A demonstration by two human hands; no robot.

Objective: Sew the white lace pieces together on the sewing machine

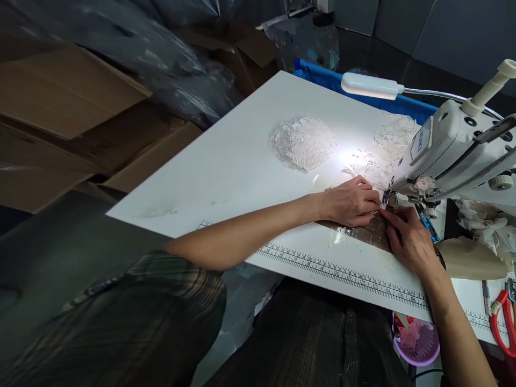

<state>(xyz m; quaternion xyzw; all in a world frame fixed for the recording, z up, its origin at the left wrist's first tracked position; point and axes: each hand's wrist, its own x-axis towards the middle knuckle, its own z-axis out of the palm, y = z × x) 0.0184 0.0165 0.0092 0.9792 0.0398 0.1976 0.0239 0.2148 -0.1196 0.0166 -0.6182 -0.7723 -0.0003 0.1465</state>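
Observation:
My left hand is closed, its bent fingers pressed together just left of the presser foot of a white sewing machine. From the front right, my right hand pinches with thumb and forefinger close to the left fingertips. Between them a small edge of white lace shows at the foot; most of what they hold is hidden. More of the white lace lies bunched behind the left hand. Under both hands is a shiny brownish plate with clear tape on it.
A stack of lace pieces lies on the white table, left of the lamp. Along the front edge runs a printed ruler. Red scissors and blue snips are on the right. Cardboard boxes stand left.

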